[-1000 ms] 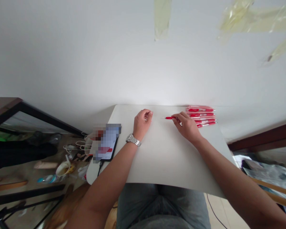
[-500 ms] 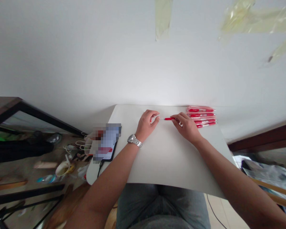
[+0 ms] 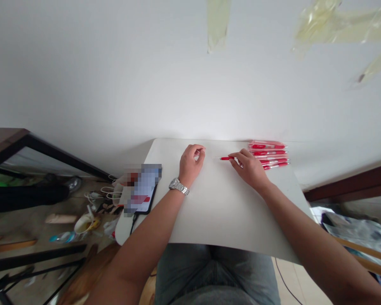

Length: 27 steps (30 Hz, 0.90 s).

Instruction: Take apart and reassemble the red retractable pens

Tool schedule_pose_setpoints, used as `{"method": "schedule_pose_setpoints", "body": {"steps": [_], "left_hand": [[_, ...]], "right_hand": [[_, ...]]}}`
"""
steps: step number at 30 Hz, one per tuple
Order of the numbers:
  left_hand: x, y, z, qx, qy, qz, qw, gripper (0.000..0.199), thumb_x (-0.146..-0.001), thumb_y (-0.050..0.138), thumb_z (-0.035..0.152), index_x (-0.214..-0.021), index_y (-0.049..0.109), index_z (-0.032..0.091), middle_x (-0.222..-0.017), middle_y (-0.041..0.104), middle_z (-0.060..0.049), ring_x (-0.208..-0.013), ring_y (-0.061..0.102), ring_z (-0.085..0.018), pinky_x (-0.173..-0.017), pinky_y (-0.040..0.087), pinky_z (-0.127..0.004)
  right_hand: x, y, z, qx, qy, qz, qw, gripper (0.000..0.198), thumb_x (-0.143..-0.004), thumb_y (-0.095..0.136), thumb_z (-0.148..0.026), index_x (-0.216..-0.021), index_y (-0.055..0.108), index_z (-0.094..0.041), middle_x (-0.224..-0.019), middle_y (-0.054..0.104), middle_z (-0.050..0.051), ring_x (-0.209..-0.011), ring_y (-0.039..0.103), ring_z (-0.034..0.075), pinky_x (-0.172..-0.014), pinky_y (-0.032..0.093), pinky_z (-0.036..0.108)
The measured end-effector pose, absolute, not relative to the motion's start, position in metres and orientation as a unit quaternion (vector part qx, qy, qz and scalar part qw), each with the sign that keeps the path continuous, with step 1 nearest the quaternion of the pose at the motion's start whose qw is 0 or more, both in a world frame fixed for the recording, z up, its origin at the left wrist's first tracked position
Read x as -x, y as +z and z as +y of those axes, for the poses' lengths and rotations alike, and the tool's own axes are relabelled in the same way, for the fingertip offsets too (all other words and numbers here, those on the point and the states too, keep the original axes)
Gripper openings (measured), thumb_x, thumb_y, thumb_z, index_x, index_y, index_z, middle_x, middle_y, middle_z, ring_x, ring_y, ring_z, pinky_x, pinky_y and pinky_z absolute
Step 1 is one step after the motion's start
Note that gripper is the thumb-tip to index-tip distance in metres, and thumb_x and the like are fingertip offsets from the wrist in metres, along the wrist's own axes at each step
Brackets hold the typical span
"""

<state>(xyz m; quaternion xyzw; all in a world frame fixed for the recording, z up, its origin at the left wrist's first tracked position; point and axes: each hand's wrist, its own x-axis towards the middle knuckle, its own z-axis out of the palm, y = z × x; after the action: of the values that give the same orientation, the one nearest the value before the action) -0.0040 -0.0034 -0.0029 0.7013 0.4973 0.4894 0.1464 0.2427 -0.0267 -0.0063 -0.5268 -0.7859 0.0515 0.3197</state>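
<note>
My right hand [image 3: 250, 168] pinches a red pen [image 3: 226, 158] between thumb and fingers, over the white table. The pen points left, and a thin pale piece shows faintly beyond its left end. A short distance to the left is my left hand [image 3: 190, 165], wearing a metal watch [image 3: 179, 186]. Its thumb and fingertips are curled together; whatever is between them is too small to make out. Just beyond my right hand lies a row of red pens [image 3: 271, 153] with silvery tips, some in clear wrapping, partly hidden by that hand.
A phone [image 3: 146, 190] with a blurred screen and a cable lies at the left of the white table [image 3: 216, 212]. Behind the table rises a white wall [image 3: 190, 84]. A cup [image 3: 84, 223] and a bottle [image 3: 62, 238] are on the floor at left.
My left hand has moved left, away from the pen, and its fingers have drawn closer together. My right hand stays nearly in place, still pinching the pen.
</note>
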Motion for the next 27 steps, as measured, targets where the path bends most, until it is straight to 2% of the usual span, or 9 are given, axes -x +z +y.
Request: {"method": "schedule_pose_setpoints", "body": {"steps": [16,27], "left_hand": [[0.0053,-0.0043,-0.0026,-0.695,0.488,0.508,0.142,0.013,-0.101,0.057,0.026,-0.097,0.068,0.022,-0.096,0.070,-0.005,-0.085,0.063,-0.017,-0.083,0.053,-0.031],[0.0079,-0.0053,-0.0020,-0.689,0.486,0.519,0.142,0.014,-0.101,0.057,0.030,-0.098,0.068,0.022,-0.096,0.070,-0.005,-0.086,0.065,-0.018,-0.084,0.054,-0.032]], "right_hand": [[-0.2430,-0.0025,-0.0272,0.519,0.041,-0.783,0.339,0.026,-0.104,0.054,-0.033,-0.115,0.074,-0.020,-0.096,0.063,0.007,-0.070,0.058,0.016,-0.060,0.042,0.029],[-0.2426,-0.0034,-0.0271,0.522,0.052,-0.779,0.343,0.024,-0.103,0.055,-0.032,-0.114,0.073,-0.021,-0.098,0.068,0.008,-0.074,0.063,0.017,-0.064,0.045,0.029]]}}
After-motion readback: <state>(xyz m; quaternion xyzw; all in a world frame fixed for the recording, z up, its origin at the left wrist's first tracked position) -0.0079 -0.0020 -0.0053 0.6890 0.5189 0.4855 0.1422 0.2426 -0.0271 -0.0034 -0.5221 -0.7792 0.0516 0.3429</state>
